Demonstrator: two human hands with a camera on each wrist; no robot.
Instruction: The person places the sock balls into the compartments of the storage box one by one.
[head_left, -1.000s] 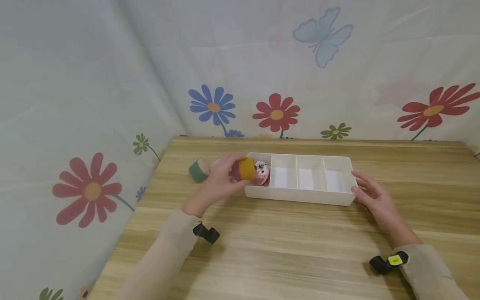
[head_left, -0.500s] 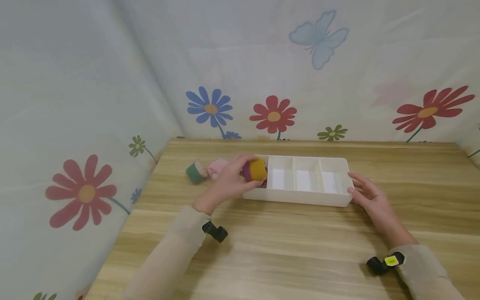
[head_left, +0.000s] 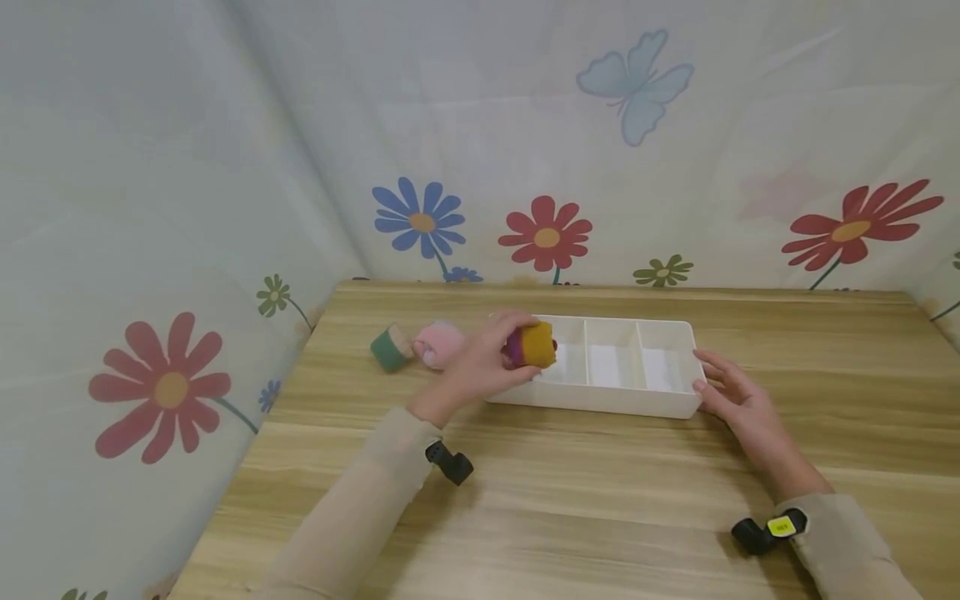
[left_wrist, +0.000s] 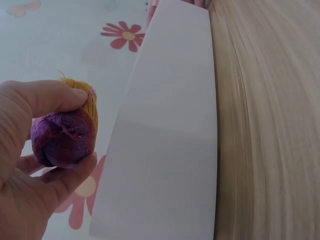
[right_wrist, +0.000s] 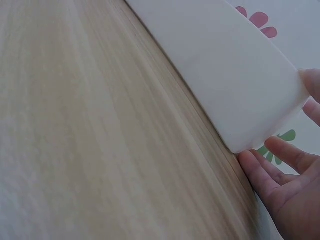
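In the head view my left hand (head_left: 483,362) grips a purple-and-yellow yarn ball (head_left: 535,345) above the left part of a white divided box (head_left: 600,401). Seen from the left wrist, thumb and fingers pinch the ball (left_wrist: 65,137) from opposite sides, purple end toward the palm. A little red shows behind the ball; the leftmost compartment is mostly covered by the hand. My right hand (head_left: 746,404) rests against the box's right end. Its fairly straight fingers touch the end wall and corner of the box (right_wrist: 225,85) in the right wrist view.
Left of the box, a pink yarn ball (head_left: 438,343) and a green-and-pale yarn ball (head_left: 390,348) lie on the wooden table (head_left: 585,508). A flower-printed cloth (head_left: 480,125) hangs behind and to the left of the table.
My left hand has carried the purple-and-yellow yarn ball rightward over the box, covering the white-and-red ball in its left compartment. The pink ball is now more exposed. My right hand keeps its place.
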